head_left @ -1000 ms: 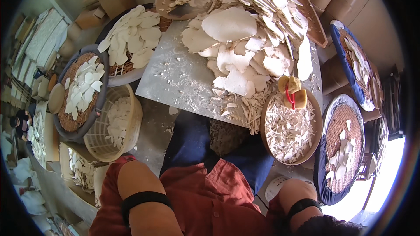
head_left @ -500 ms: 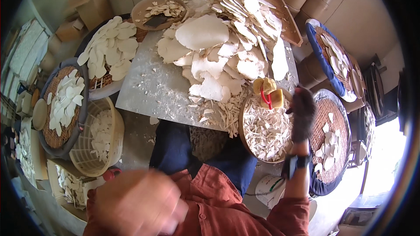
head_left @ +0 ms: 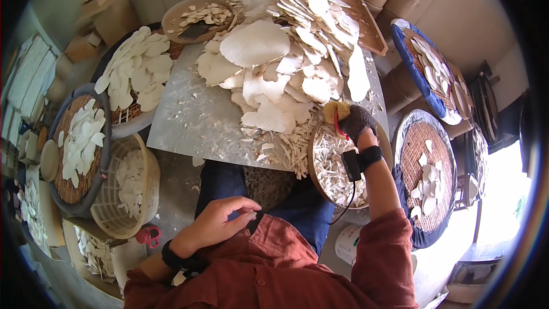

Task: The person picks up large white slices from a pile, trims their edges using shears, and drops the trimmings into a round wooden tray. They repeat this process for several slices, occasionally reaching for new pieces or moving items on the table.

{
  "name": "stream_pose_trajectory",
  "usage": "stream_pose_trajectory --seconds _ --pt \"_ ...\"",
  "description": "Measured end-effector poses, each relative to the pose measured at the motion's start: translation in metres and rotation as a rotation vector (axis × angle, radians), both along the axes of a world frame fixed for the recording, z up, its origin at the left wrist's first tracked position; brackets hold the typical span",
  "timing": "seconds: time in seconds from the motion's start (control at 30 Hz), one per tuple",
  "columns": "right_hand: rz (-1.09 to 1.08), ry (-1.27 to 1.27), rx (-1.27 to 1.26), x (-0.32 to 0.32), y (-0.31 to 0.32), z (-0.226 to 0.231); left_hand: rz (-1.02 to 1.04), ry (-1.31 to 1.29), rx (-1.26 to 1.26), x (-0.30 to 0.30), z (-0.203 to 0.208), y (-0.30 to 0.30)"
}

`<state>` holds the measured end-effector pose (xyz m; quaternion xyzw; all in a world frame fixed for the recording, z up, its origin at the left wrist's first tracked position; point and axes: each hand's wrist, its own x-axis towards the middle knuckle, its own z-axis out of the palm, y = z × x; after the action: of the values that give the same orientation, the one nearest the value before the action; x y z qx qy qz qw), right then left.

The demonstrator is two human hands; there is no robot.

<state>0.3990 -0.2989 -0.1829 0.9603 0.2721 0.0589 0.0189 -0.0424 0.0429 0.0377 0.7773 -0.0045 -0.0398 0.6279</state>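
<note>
Over my lap, my bare left hand point(head_left: 229, 217) hangs with its fingers loosely curved, the thumb a little apart, and nothing visible in it. My right hand point(head_left: 359, 123), in a dark glove, has closed around a red-handled tool with yellow padding point(head_left: 330, 112). The glove hides the rest of that tool, so its working end cannot be seen. Under it is a round tray point(head_left: 318, 192) full of narrow white strips point(head_left: 334, 166). Left of the tray, thin pale dried slices point(head_left: 269, 111) lie heaped on a grey table point(head_left: 183, 117).
At far left stand round woven trays point(head_left: 71, 189) of white slices and a cream plastic basket point(head_left: 151, 177). A red mug point(head_left: 148, 236) is beside the basket. To the right are more woven trays point(head_left: 409, 154). A shallow bowl point(head_left: 171, 23) sits on the table's far left corner.
My right hand has moved left from beside the tray and taken hold of the padded red-handled tool. My left hand, blurred before, has moved forward over my lap.
</note>
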Motion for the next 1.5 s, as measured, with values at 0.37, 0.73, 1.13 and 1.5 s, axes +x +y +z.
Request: stream_pose_trajectory --seconds 0.37,0.73,1.13,1.5 --pt "0.389 0.38 0.347 -0.292 0.126 0.266 0.034 -0.491 0.298 0.037 0.011 -0.038" --pt "0.468 0.682 0.613 -0.348 0.105 0.199 -0.328 -0.245 0.195 0.026 -0.017 -0.052" --pt "0.479 1.009 0.864 -0.355 0.104 0.168 -0.507 -0.745 0.114 0.038 -0.017 -0.073" --pt "-0.284 2.136 1.798 -0.401 0.016 0.133 -0.277 0.417 -0.144 0.103 -0.087 -0.067"
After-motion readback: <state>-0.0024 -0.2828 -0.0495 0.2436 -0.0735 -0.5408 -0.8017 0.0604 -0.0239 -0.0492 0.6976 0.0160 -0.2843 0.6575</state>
